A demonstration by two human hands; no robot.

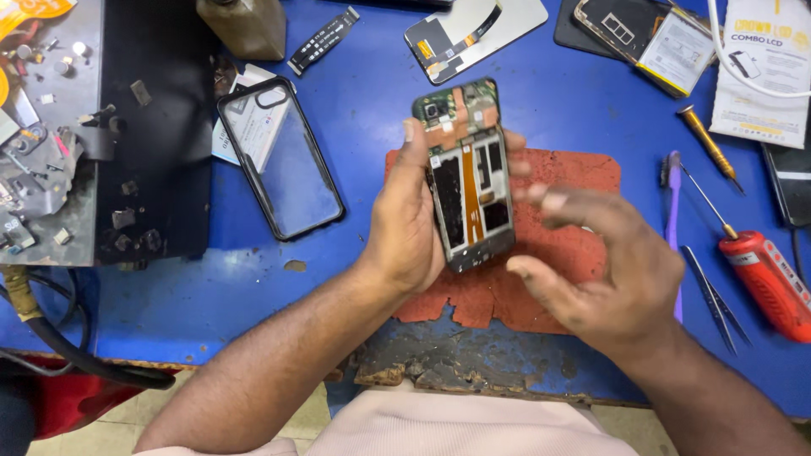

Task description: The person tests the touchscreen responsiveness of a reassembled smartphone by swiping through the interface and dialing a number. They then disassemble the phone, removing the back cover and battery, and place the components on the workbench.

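My left hand grips an opened phone upright above a worn red mat. The phone's back is off, showing a green circuit board at the top and an orange flex strip down the middle. My right hand hovers just right of the phone, fingers spread and slightly blurred, holding nothing. It is close to the phone's lower right edge but apart from it.
A clear phone case with a black rim lies left on the blue table. A red-handled screwdriver, tweezers, a purple tool and a gold-handled screwdriver lie right. Phone parts and a display panel sit at the back.
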